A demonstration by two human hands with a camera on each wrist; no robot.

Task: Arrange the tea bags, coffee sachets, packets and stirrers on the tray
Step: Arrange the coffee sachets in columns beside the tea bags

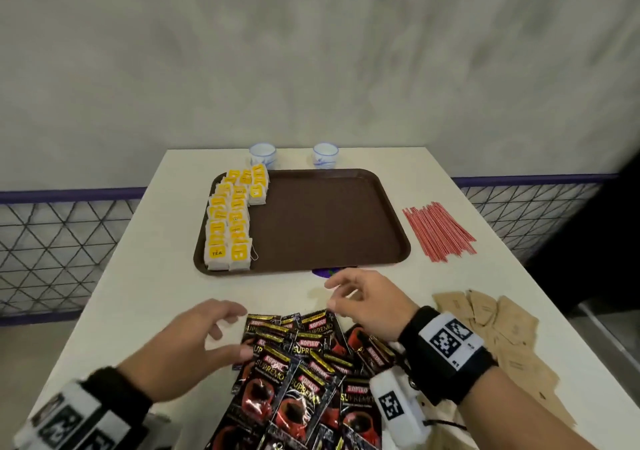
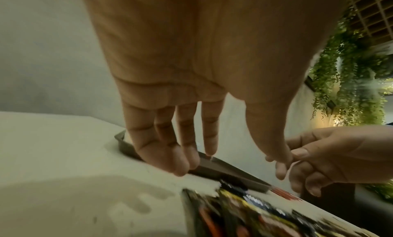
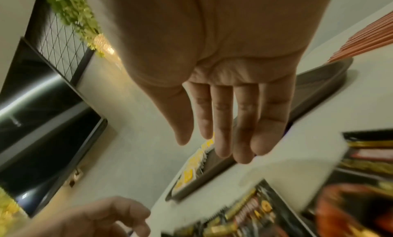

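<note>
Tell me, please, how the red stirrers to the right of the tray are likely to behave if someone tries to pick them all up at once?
The red stirrers are thin, round-looking sticks lying loose in a fanned bundle on the table, so they would probably roll and scatter if nudged. They look light, and a single grab would likely leave some behind. Squaring them together first seems wise.

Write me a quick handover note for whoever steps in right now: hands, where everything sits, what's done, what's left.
Hands: left hand and right hand are both open and hold nothing, hovering over the coffee sachets.
Positions: tea bags stand in rows along the left side of the brown tray. Coffee sachets lie in a loose pile on the table in front of the tray. Red stirrers lie on the table right of the tray. Brown packets are scattered at the near right.
Done: tea bags.
Left: sachets, packets and stirrers onto the tray.
</note>
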